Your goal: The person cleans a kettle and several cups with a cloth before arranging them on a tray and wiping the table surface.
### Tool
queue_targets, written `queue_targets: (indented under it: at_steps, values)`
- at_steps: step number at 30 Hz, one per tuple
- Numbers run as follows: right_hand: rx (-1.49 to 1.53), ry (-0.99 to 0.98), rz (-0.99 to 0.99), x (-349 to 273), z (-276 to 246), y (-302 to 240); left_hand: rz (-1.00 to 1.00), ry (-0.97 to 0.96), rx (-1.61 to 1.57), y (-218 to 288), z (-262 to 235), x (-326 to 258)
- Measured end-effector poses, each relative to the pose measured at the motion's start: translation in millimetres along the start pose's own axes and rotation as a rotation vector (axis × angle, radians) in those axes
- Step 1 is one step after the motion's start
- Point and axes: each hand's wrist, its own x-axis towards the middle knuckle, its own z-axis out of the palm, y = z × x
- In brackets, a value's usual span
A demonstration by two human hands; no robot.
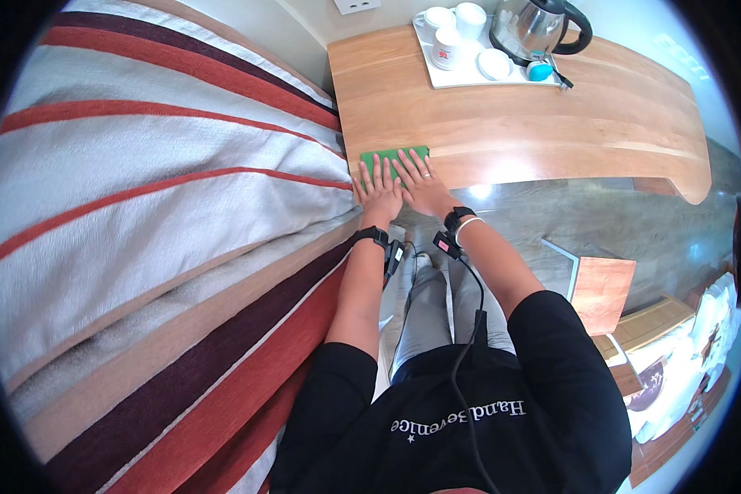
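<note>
A green cloth (pixel 393 156) lies flat at the near left corner of a wooden desk (pixel 552 123). My left hand (pixel 379 186) and my right hand (pixel 421 183) rest side by side on the cloth, palms down, fingers spread and pressing it onto the desk top. Each wrist carries a black band, and a cable runs from the right one down my arm.
A bed (pixel 156 214) with a white, red and dark striped cover fills the left. At the desk's back stands a white tray (pixel 453 78) with cups (pixel 449 45) and a steel kettle (pixel 535 29). A wooden stool (pixel 601 292) sits to my right on the floor.
</note>
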Motion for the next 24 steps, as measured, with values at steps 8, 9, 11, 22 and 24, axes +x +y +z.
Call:
queue_targets:
  at_steps: [8, 9, 11, 22, 24]
  values:
    - [0.026, -0.056, -0.024, -17, -13, 8, -0.013, -0.129, -0.020, 12, -6, -8]
    - [0.046, -0.071, -0.068, -17, -15, 14, -0.003, -0.119, -0.023, 17, -8, -7]
    - [0.020, -0.056, -0.097, -17, -24, 31, -0.032, -0.140, -0.019, 31, -8, -7]
    - [-0.030, -0.021, -0.092, -30, -39, 43, 0.026, -0.111, -0.069, 52, 3, -5]
    - [-0.007, -0.100, -0.053, -28, -43, 23, 0.020, -0.141, -0.073, 45, 4, -12]
